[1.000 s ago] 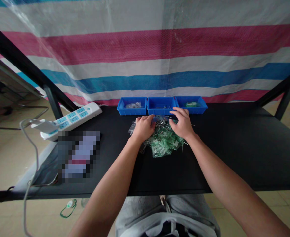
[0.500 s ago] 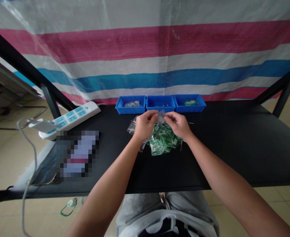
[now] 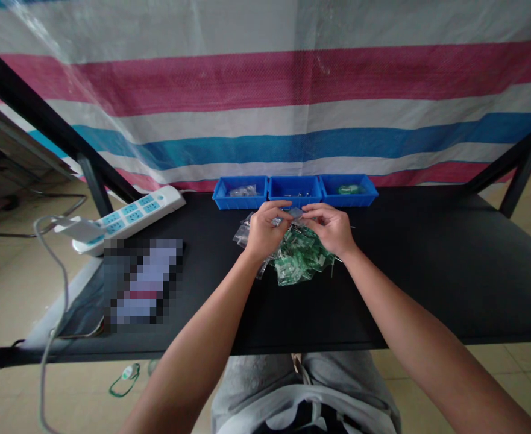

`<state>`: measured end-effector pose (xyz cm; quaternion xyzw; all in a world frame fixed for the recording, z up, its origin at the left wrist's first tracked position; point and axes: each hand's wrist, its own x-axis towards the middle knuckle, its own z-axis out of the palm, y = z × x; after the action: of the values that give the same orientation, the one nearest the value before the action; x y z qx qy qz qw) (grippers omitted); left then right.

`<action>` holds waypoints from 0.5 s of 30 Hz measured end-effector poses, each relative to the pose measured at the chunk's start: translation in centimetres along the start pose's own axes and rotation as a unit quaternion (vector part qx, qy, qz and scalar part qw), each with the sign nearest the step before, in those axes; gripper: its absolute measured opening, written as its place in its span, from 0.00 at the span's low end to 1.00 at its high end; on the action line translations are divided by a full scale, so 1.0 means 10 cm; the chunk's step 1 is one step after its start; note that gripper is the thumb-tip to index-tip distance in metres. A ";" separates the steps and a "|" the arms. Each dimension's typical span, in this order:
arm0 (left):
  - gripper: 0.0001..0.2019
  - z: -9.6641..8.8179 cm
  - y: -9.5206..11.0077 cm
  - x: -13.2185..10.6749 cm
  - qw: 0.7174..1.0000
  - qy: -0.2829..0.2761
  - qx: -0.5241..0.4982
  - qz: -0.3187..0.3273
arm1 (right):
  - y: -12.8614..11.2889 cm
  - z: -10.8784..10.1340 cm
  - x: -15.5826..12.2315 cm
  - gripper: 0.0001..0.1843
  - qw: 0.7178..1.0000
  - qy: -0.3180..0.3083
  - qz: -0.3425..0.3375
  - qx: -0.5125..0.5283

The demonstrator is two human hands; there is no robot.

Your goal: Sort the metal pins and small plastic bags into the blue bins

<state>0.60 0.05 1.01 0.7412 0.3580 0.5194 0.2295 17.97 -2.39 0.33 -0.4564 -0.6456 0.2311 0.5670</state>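
My left hand (image 3: pixel 262 232) and my right hand (image 3: pixel 329 227) meet above a heap of small clear bags with green parts (image 3: pixel 299 259) on the black table (image 3: pixel 428 271). Both hands pinch one small clear bag (image 3: pixel 293 213) between thumbs and fingers, held just over the heap. Three blue bins stand behind in a row: the left bin (image 3: pixel 241 191) holds clear bags, the middle bin (image 3: pixel 295 189) holds thin metal pins, the right bin (image 3: pixel 348 189) holds green parts. Loose pins lie beside the heap.
A white power strip (image 3: pixel 127 218) with a grey cable lies at the table's left back. A blurred flat item (image 3: pixel 142 281) lies at the left front. A striped tarp (image 3: pixel 292 90) hangs behind the table. Black frame legs stand at both sides.
Both hands rose from the heap and came together, picking up one small clear bag and holding it between them.
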 end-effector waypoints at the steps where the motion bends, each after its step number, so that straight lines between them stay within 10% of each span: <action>1: 0.03 0.00 0.00 0.00 1.000 -0.005 -0.005 -0.008 | 0.00 0.00 0.00 0.09 1.000 0.001 0.014 0.001; 10: 0.12 0.09 -0.11 -0.03 0.983 -0.043 -0.145 -0.108 | 0.03 0.06 -0.03 0.15 0.993 0.005 0.088 0.073; 15: 0.09 0.04 -0.20 0.03 0.987 0.038 -0.064 -0.143 | 0.03 0.04 -0.03 0.11 0.998 -0.022 0.065 0.014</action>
<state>0.40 1.57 -0.37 0.6456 0.4351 0.5308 0.3348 17.65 -2.41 -0.23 -0.4842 -0.6232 0.2868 0.5430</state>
